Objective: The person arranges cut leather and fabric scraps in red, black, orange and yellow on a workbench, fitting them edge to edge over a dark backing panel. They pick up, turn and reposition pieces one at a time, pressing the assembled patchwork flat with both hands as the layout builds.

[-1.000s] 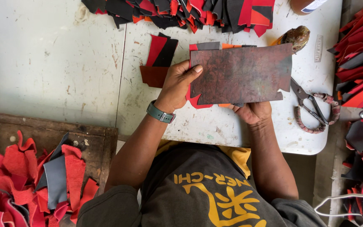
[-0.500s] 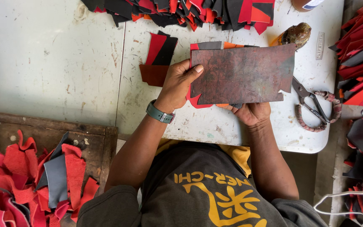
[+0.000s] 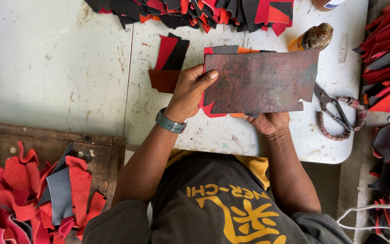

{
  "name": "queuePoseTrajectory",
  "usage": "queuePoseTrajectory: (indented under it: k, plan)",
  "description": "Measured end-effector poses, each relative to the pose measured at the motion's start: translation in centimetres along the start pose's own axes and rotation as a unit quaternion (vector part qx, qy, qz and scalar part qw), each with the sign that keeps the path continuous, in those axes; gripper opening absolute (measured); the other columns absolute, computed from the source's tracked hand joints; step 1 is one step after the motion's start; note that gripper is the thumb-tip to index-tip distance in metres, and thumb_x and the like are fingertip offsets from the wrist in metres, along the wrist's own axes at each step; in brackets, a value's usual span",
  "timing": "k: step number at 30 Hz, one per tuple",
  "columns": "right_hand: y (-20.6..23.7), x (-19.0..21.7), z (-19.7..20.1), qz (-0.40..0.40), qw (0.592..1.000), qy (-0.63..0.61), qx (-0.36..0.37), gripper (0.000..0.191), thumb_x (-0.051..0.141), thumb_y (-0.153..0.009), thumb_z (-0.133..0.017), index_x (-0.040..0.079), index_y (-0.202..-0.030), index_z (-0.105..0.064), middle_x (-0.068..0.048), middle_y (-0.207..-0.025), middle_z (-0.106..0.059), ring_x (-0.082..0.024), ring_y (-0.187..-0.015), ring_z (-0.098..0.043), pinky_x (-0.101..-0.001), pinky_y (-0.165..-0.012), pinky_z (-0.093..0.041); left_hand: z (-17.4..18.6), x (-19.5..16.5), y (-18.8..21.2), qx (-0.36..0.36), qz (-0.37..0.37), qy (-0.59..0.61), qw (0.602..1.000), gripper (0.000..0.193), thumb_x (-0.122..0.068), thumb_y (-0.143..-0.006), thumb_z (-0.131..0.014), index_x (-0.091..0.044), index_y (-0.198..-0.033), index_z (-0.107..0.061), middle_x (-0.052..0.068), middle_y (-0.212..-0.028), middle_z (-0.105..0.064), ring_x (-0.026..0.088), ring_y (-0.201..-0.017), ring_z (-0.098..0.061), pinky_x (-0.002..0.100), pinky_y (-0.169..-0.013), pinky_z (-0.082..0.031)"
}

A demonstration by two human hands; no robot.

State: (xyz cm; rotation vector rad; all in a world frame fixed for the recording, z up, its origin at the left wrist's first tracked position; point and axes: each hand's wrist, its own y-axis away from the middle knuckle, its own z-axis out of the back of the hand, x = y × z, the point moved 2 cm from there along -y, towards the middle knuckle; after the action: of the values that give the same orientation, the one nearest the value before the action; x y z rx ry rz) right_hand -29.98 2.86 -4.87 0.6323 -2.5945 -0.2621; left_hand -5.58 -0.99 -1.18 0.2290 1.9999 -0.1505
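A flat, roughly rectangular brown sheet with a mottled, worn surface [image 3: 262, 81] is held level above a white table top [image 3: 91, 58], over a small stack of red, orange and grey cut pieces [image 3: 213, 108] whose edges show beneath it. The left hand [image 3: 189, 92] is closed on the sheet's left edge, thumb laid on top and fingers curled underneath. The right hand [image 3: 269, 122] is seen below the lower edge, fingers hidden under the sheet, so it appears to support it from beneath; how tightly it grips cannot be told. The sheet is judged stiff, since it keeps its plane without sagging between the two hands, and fairly light; its surface looks matt and not slippery. A ragged notch is noted at the lower right corner [image 3: 301, 101], so a hold on the long straight edges is judged sounder. A dark red and a black strip [image 3: 170, 56] lie just to the left of the sheet. Scissors with cord-wrapped handles [image 3: 339, 115] rest at the right, close to the sheet. Piles of soft red and black offcuts [image 3: 195, 11] are spread along the far edge of the table.
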Motion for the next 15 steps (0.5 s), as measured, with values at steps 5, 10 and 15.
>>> queuePoseTrajectory:
  k: [5,10,15]
  plan:
    - [0.1,0.0,0.4,-0.004,0.999,-0.031,0.006,0.07,0.054,-0.108,-0.046,0.001,-0.154,-0.042,-0.025,-0.153,-0.05,-0.043,-0.134,-0.057,-0.0658,-0.102,-0.051,-0.1,-0.5,0.3,0.005,0.005,-0.004,1.0,0.024,-0.014,-0.105,-0.064,0.001,-0.123,-0.07,0.005,-0.113,-0.074,0.007,-0.102,-0.064,0.028,-0.094,-0.055]
    - [0.0,0.2,1.3,0.0,0.998,-0.069,-0.013,0.069,0.052,-0.109,-0.046,-0.001,-0.152,-0.044,-0.028,-0.151,-0.051,-0.044,-0.132,-0.058,-0.0631,-0.102,-0.053,-0.3,-1.0,0.6,0.011,-0.003,-0.012,1.0,0.024,-0.014,-0.105,-0.063,0.001,-0.123,-0.07,0.005,-0.113,-0.074,0.008,-0.102,-0.065,0.028,-0.095,-0.055]
    - [0.2,0.3,1.0,0.006,0.989,-0.144,-0.025,0.066,0.048,-0.117,-0.042,-0.003,-0.159,-0.041,-0.03,-0.158,-0.048,-0.046,-0.14,-0.055,-0.0622,-0.11,-0.052,-0.4,-1.2,0.5,0.007,-0.008,-0.007,1.0,0.024,-0.013,-0.105,-0.063,0.001,-0.123,-0.07,0.006,-0.113,-0.074,0.008,-0.102,-0.065,0.029,-0.095,-0.055]
